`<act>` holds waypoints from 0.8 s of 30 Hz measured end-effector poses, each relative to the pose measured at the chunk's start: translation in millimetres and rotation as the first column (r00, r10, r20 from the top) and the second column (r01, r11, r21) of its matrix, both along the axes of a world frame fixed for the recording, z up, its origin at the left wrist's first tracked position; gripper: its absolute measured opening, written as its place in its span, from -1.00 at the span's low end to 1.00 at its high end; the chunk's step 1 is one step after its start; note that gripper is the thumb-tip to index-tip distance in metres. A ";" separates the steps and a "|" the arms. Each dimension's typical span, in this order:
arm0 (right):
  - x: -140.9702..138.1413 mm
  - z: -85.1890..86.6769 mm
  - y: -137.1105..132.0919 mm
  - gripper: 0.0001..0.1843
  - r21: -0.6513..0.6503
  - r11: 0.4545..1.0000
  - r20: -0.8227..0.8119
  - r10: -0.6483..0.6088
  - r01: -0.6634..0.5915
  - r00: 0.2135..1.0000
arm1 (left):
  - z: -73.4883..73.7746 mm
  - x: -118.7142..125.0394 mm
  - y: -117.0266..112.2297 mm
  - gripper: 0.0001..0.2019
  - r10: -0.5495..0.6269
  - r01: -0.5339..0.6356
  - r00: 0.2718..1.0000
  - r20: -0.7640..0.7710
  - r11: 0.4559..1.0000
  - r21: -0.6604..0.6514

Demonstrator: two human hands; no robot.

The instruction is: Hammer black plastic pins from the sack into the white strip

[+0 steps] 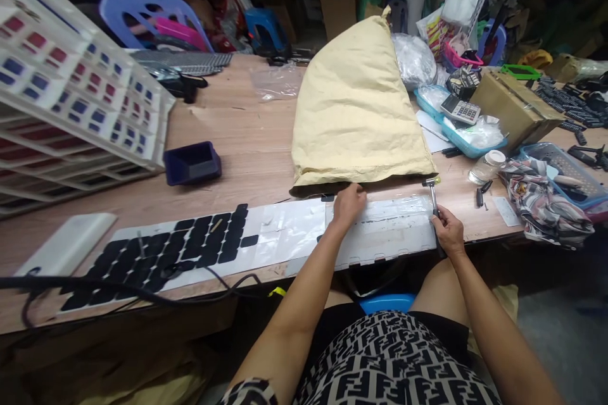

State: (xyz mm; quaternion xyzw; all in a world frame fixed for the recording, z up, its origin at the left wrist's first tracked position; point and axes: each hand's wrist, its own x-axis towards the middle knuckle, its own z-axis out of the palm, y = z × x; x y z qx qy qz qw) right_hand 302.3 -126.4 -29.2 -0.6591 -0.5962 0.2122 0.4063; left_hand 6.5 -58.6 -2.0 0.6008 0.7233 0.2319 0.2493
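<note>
My right hand (447, 231) is closed around the dark handle of a small hammer (432, 190). Its metal head with a yellow tip points away from me, over the right end of a pale, tape-covered board (394, 234). With curled fingers, my left hand (349, 205) rests at the board's far edge, by the lower edge of a large cream sack (358, 114). What those fingers pinch, if anything, is hidden. To the left, a white sheet (285, 221) carries rows of flat black rounded pieces (194, 237).
A white plastic crate (95, 95) tilts at the left, near a dark blue bin (193, 163). Black cables (190, 294) cross the front edge. On the right are a jar (487, 166), a calculator (460, 109), a cardboard box (515, 107) and crumpled cloth (541, 202).
</note>
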 end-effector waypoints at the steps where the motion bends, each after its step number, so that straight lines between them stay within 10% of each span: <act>1: -0.1 0.2 -0.2 -0.52 0.001 1.000 0.004 -0.001 0.001 1.000 | -3.0 -1.9 15.1 -0.72 0.080 -0.077 0.995 -0.057 0.996 0.041; 7: -0.4 0.1 -1.5 -0.53 0.007 1.000 0.031 0.000 0.000 1.000 | -10.2 -3.1 62.9 -0.73 0.232 -0.241 0.959 -0.166 0.970 -0.038; 13: -0.9 -0.6 -2.6 -0.54 0.006 1.000 0.011 0.001 -0.001 1.000 | -3.6 1.0 48.9 -0.70 0.228 -0.248 0.958 -0.175 0.963 -0.104; 20: -3.6 3.0 -4.2 -0.54 -0.009 1.000 0.005 -0.003 0.003 1.000 | -10.4 19.9 -18.8 -0.88 -0.303 0.316 0.943 -0.141 0.945 0.080; 24: -1.9 0.4 -3.3 -0.54 -0.004 1.000 -0.001 -0.001 0.001 1.000 | -31.8 31.6 -27.3 -0.86 -0.347 0.349 0.937 -0.045 0.917 0.190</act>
